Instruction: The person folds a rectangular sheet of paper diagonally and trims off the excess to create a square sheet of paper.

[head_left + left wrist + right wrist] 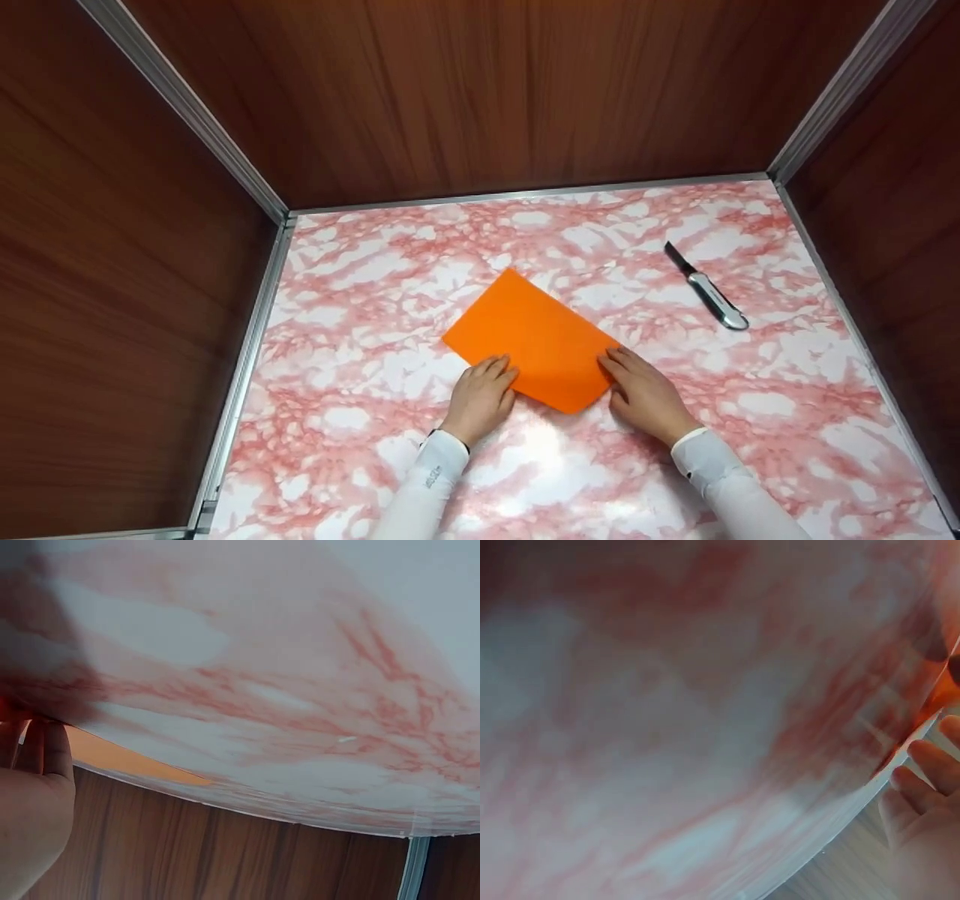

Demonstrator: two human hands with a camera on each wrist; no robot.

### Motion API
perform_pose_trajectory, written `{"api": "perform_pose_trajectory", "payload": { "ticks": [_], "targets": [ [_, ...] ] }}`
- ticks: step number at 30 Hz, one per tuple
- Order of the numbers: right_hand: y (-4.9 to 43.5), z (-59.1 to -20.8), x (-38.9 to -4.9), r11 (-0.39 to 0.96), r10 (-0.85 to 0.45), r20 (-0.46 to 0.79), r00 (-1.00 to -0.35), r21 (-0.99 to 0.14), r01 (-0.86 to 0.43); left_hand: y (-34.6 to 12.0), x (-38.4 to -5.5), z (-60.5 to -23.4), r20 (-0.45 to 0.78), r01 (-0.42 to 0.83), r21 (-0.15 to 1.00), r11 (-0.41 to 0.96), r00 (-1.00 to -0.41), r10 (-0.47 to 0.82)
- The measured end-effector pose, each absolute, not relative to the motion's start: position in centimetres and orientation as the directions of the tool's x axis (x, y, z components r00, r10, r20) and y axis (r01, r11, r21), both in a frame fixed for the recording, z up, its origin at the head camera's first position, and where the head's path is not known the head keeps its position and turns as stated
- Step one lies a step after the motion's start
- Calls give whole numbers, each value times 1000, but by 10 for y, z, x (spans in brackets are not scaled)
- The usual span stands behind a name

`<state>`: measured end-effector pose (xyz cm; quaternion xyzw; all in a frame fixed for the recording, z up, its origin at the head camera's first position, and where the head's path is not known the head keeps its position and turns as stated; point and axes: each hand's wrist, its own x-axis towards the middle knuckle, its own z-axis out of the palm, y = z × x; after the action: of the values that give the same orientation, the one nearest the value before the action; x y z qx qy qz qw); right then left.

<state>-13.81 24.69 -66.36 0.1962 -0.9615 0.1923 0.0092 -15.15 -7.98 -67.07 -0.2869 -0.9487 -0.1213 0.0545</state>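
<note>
An orange sheet of paper (536,341) lies at a slant across the table, with a shadow below its near edge. My left hand (480,397) holds that edge near its middle, fingers over the paper and thumb at the border. At the right corner my right hand (649,394) grips the sheet, fingertips on top and thumb by the edge. The left wrist view shows bent fingers of the left hand (37,787) against a thin strip of the paper (135,759). In the right wrist view, the right hand's outer fingers (915,784) extend loosely beside the orange edge; its thumb contact is mostly out of frame.
A utility knife (712,296) with a grey and black handle lies at the right, its dark blade pointing away. The red-and-white marbled tabletop (360,300) is bounded by brown wood-grain panels (480,97) with metal edging on the left, back and right.
</note>
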Motion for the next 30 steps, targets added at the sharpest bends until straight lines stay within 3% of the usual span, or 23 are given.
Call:
{"api": "perform_pose_trajectory", "payload": {
  "ticks": [8, 17, 21, 30],
  "targets": [
    [248, -656, -143, 852, -266, 169, -949, -420, -313, -82, -153, -666, 206, 524, 335, 783, -852, 482],
    [242, -648, -155, 821, -85, 200, -976, -541, -182, -73, -162, -656, 69, 230, 648, 726, -967, 245],
    [241, -648, -161, 826, -63, 221, -973, -535, -175, -70, -167, -654, 35, 163, 671, 723, -981, 189],
    [242, -649, -164, 833, -22, 232, -972, -534, -146, -65, -179, -653, 14, 106, 579, 809, -993, 120]
  ]
}}
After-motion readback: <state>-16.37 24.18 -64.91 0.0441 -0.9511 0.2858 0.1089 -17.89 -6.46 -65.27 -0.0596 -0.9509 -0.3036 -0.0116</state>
